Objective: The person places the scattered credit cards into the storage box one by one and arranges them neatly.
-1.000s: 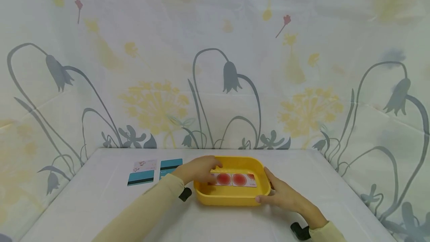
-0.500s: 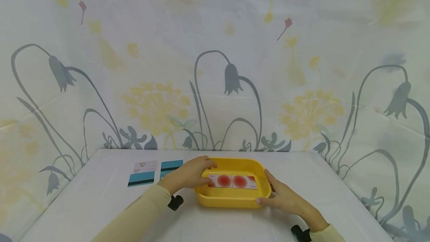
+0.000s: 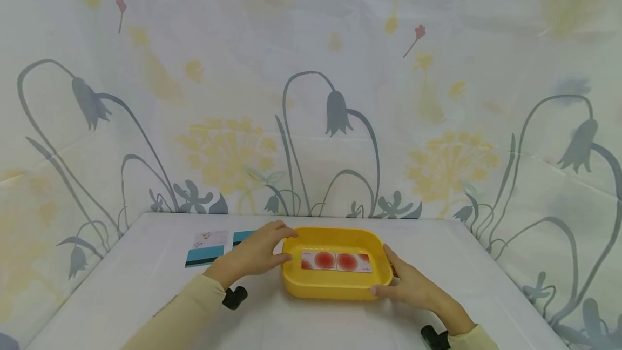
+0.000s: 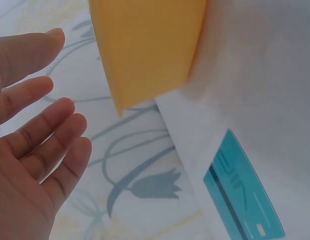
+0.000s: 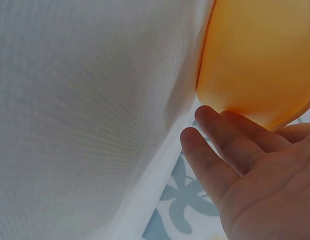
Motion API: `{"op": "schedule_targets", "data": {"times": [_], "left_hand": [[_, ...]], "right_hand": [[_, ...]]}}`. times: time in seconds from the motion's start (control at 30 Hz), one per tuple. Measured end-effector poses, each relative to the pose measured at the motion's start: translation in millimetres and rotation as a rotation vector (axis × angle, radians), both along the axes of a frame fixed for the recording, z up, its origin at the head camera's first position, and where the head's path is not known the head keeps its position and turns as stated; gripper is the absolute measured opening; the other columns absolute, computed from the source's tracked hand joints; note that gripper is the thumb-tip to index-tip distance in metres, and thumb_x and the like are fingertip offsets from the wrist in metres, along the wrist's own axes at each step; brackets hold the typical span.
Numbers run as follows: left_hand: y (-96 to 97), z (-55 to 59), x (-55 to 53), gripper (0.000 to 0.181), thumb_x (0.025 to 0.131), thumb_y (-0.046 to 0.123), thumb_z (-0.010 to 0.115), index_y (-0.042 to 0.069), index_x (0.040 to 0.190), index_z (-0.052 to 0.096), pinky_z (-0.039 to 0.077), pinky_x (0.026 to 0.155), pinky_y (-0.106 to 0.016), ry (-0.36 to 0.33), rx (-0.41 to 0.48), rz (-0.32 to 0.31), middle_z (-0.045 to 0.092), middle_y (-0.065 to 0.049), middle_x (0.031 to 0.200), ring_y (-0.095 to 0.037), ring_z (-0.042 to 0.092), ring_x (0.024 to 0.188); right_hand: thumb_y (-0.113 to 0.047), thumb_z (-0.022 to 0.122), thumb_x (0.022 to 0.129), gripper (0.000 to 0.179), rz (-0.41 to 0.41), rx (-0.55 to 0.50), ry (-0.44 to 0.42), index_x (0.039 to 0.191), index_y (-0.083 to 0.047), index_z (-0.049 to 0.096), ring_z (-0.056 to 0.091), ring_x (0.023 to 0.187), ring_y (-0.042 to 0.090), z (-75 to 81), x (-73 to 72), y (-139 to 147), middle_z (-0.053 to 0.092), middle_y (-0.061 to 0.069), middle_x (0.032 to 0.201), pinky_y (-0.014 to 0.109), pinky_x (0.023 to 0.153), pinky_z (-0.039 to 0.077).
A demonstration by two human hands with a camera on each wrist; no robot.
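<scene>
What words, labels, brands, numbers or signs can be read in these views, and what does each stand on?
None can be read with certainty.
Left red-and-white card in the yellow tray: small marks at its upper left, too small to read.
Right red-and-white card: small marks at its lower right, too small.
Blue card: pale letter-like strokes, too blurred.
Left sleeve: thin dark marking, too small.

We tag one yellow tray (image 3: 335,291), rounded rectangle, upright, crosswise. Inside, two white cards (image 3: 319,261) with red discs, flat on its floor, end to end. We mark the right hand (image 3: 410,283) touching the tray's right end; left hand (image 3: 254,253), fingers apart, just beside its left end, contact unclear.
</scene>
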State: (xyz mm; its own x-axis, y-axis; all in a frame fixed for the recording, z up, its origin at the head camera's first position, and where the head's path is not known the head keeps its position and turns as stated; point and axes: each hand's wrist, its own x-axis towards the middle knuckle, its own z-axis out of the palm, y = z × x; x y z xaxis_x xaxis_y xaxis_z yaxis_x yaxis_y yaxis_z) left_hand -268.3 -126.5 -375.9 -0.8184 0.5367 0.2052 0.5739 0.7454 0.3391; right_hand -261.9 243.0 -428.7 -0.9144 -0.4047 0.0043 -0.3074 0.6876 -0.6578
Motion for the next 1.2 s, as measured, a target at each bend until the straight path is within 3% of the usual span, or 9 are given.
{"op": "schedule_targets", "data": {"times": [0.47,0.63,0.83,1.2], "left_hand": [[-42.3,-14.6,-4.2,0.044,0.084,0.022,0.074,0.011,0.124,0.059,0.046,0.094,-0.040,0.011,0.026,0.077,0.056,-0.002,0.112,-0.022,0.055,0.104],[-55.1,-24.1,-8.8,0.045,0.084,0.018,0.074,0.005,0.124,0.059,0.046,0.092,-0.043,-0.020,0.033,0.059,0.056,-0.008,0.109,-0.025,0.055,0.099],[-67.1,-35.1,-16.1,0.047,0.082,0.018,0.076,0.005,0.124,0.059,0.045,0.091,-0.044,-0.064,0.018,0.092,0.056,-0.008,0.106,-0.024,0.054,0.096],[-83.8,-45.5,-28.5,0.052,0.077,0.020,0.079,0.006,0.123,0.060,0.045,0.089,-0.043,-0.143,0.004,0.154,0.057,-0.004,0.104,-0.022,0.054,0.098]], "right_hand": [[-0.048,0.072,0.080,0.107,-0.016,0.000,-0.012,0.152,-0.001,0.010,0.043,0.128,0.032,1.2,1.5,-1,0.030,0.021,0.150,0.055,0.105,0.031],[-0.047,0.072,0.080,0.107,-0.008,-0.009,-0.003,0.152,0.000,0.010,0.043,0.128,0.032,1.9,1.6,-1,0.031,0.022,0.150,0.056,0.104,0.031],[-0.046,0.072,0.080,0.106,-0.003,-0.008,-0.001,0.152,0.000,0.009,0.043,0.128,0.032,1.0,1.8,0,0.031,0.022,0.150,0.055,0.105,0.032],[-0.047,0.072,0.080,0.107,-0.007,-0.009,-0.003,0.151,0.001,0.009,0.043,0.129,0.032,0.2,0.7,0,0.030,0.022,0.150,0.054,0.104,0.033]]}}
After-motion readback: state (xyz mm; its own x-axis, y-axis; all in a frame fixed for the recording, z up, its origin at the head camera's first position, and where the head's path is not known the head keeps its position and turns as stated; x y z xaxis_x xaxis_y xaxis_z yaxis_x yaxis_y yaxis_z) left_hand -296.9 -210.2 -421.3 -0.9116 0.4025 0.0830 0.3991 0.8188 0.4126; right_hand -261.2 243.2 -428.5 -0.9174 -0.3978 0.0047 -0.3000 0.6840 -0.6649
